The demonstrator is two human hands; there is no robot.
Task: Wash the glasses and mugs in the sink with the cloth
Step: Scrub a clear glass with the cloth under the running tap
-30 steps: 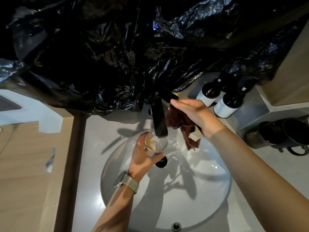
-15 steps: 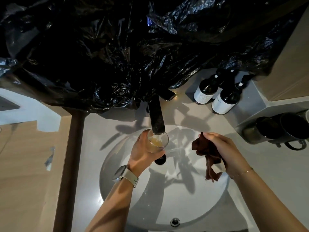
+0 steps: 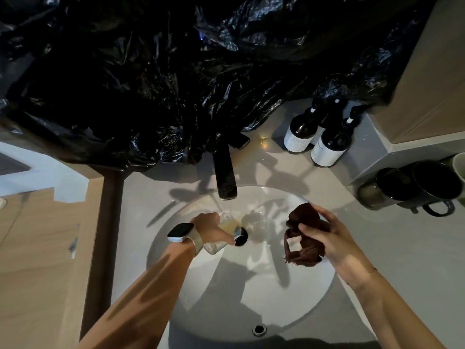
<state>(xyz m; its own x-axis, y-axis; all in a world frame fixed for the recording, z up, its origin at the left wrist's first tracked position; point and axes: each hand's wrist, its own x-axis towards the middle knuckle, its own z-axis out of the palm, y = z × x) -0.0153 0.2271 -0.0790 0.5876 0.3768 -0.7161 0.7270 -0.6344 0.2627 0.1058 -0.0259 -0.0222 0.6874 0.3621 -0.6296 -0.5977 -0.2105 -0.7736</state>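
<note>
Head view: over a white sink (image 3: 251, 293), a person's left hand (image 3: 214, 229) grips a clear glass (image 3: 222, 235), tipped on its side under the running dark faucet (image 3: 225, 172), just beside the drain. The right hand (image 3: 327, 238) has its fingers (image 3: 305, 229) curled round a bunched brown cloth (image 3: 302, 248) above the basin. Dark mugs (image 3: 412, 187) stand on the tabletop (image 3: 402, 248) beside two labelled bottles (image 3: 314, 137).

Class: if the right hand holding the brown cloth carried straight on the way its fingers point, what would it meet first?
Probably the glass in the left hand; right hand, cloth. Depth unclear.
</note>
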